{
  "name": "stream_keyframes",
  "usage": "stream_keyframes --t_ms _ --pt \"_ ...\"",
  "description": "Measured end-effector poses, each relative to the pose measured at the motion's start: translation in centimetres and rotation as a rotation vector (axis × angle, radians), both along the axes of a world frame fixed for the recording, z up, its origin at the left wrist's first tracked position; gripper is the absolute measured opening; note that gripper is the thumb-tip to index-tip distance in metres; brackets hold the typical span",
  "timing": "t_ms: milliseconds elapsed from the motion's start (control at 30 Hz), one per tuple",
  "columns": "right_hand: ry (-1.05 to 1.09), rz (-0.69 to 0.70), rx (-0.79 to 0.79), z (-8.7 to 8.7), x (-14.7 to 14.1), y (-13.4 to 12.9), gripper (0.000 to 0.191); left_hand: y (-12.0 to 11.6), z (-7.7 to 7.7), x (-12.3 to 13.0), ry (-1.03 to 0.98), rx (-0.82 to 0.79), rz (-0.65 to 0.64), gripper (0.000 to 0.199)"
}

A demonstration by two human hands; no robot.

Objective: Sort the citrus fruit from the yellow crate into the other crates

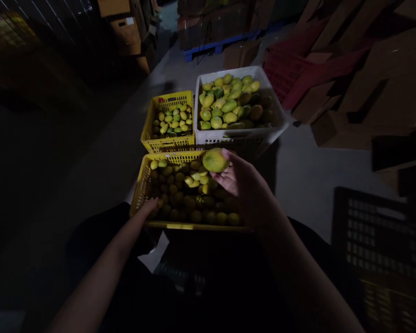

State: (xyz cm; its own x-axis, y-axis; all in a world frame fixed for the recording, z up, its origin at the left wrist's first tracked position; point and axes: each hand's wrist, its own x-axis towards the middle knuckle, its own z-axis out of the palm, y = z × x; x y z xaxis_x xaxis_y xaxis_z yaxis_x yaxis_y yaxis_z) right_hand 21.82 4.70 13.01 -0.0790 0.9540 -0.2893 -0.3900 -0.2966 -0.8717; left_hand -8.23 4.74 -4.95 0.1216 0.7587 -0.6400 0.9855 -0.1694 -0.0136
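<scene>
Held up over the front yellow crate [194, 226], a yellow-green lemon [215, 160] sits between the thumb and fingers of my right hand [234, 175]. My left hand [150, 207] is low at the crate's left side, its fingers curled on a small lemon [160, 203] that is mostly hidden and dim. Many lemons lie in this crate, most in shadow; a brighter yellow cluster [197, 177] shows just left of my right hand. My right hand and forearm cover the crate's right end.
Behind stand a smaller yellow crate [169, 144] of lemons and a taller white crate [229, 134] heaped with yellow and green ones. Red crates [287, 69] and cardboard boxes [346, 125] are at right, a black crate [374, 212] nearer. A blue pallet [218, 46] lies farther back.
</scene>
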Motion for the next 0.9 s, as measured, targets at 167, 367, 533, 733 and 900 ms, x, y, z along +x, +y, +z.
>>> stream_keyframes --t_ms 167,367,533,733,900 --pt "0.187 -0.108 -0.084 1.9 0.2 -1.4 0.031 -0.5 -0.2 1.3 -0.042 0.064 0.230 0.035" --pt "0.297 -0.021 -0.080 1.8 0.5 -0.6 0.022 3.1 4.0 2.6 -0.338 0.207 0.388 0.041" --pt "0.284 -0.026 -0.176 2.0 -0.3 -0.6 0.020 5.7 11.7 3.6 -0.998 0.126 0.662 0.041" --pt "0.260 -0.031 -0.196 0.5 -1.6 -1.2 0.020 2.9 17.1 6.7 -1.666 -0.081 0.938 0.051" --pt "0.239 0.083 -0.156 -1.4 -2.3 -1.1 0.029 1.2 16.5 8.2 -1.786 -0.206 1.096 0.047"
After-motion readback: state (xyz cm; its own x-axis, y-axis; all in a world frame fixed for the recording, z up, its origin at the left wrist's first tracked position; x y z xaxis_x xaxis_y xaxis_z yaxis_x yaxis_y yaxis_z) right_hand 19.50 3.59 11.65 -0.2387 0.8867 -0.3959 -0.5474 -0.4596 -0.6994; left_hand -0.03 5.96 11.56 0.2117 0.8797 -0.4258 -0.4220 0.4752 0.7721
